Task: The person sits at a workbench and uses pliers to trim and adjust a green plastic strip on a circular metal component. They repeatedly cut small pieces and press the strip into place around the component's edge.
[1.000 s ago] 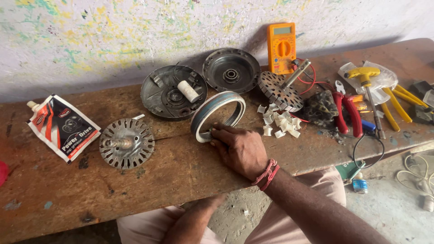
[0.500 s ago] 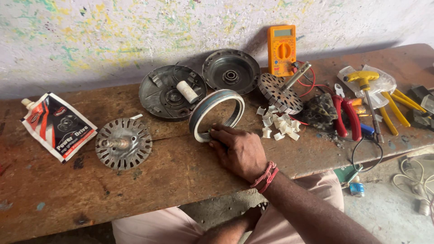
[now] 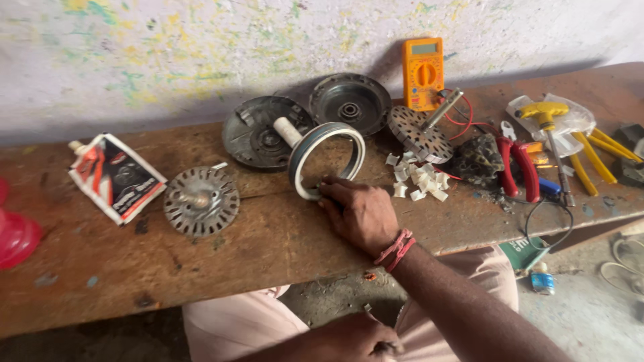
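Observation:
My right hand (image 3: 359,214) rests on the wooden bench (image 3: 268,248), its fingertips gripping the lower rim of a metal ring (image 3: 327,159) that stands tilted on edge. A red thread band circles that wrist. My left hand (image 3: 355,338) is low, below the bench's front edge over my lap, with its fingers curled. Whether it holds anything is unclear. Behind the ring lie a dark round cover (image 3: 258,134) with a white stub (image 3: 285,129) and a second round cover (image 3: 350,102).
A slotted metal disc with a shaft (image 3: 201,200) and a glue pouch (image 3: 115,176) lie to the left, a red thing (image 3: 13,234) at the far left edge. To the right are a perforated disc (image 3: 419,134), white paper pieces (image 3: 419,177), an orange multimeter (image 3: 422,72), red pliers (image 3: 516,166) and yellow-handled tools (image 3: 570,134).
My left hand has moved right below the bench edge and is now in fuller view. My right hand has stayed on the ring.

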